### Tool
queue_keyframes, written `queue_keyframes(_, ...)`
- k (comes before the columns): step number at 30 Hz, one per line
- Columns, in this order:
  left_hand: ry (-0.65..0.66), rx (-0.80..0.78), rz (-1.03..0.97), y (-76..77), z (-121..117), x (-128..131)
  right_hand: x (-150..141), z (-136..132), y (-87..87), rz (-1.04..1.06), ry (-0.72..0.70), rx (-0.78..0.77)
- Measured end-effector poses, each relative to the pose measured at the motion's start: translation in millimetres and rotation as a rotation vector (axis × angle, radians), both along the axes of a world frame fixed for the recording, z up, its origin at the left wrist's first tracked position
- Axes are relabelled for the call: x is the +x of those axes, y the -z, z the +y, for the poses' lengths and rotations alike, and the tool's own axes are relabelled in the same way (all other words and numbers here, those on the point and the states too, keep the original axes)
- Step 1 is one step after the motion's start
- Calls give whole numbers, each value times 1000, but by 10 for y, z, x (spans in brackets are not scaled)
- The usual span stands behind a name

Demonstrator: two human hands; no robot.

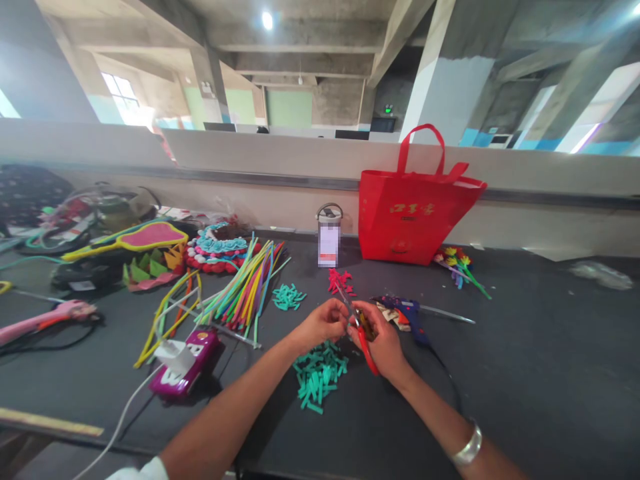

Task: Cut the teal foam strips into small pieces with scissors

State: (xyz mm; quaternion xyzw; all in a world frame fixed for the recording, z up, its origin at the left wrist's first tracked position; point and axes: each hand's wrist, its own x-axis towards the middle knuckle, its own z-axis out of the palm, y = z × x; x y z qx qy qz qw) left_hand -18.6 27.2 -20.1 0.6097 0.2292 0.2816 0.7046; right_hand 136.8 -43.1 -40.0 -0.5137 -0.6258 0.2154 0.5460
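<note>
My right hand (384, 343) is wrapped round a pair of scissors with red handles (367, 351), their blades pointing up and away from me. Close beside the blades, the fingers of my left hand (323, 325) are pinched together; what they hold, if anything, is too small to make out. Below both hands lies a heap of short green cut pieces (319, 380). A smaller teal pile (289, 297) sits to the left, and a pile of red-pink pieces (342, 281) lies just beyond the scissor tips. A dark blue glue gun (411, 317) rests right of my right hand.
Colourful fuzzy sticks (250, 287) lie left of centre, behind a purple power strip (186, 373) with a white plug. A red bag (415, 217) stands at the back, near a phone (329, 243) leaning on a container. A pink glue gun (55, 319) lies far left.
</note>
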Motion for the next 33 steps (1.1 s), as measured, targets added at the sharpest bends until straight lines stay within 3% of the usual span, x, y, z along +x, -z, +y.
queue_keyframes(5, 1, -15, -28, 60, 17, 6, 10, 13, 15, -33, -26, -26)
queue_keyframes(13, 16, -2, 43, 19, 21, -35, 36, 28, 18, 38, -95, -79)
queue_keyframes(24, 138, -38, 22, -71, 107, -159, 176, 69, -7, 34, 66, 18)
queue_keyframes(29, 324, 139, 108, -132, 27, -155, 227, 145, 31, 147, 120, 69)
queue_keyframes(33, 253, 306, 158, -147, 20, -142, 218, 145, 24, 154, 90, 56)
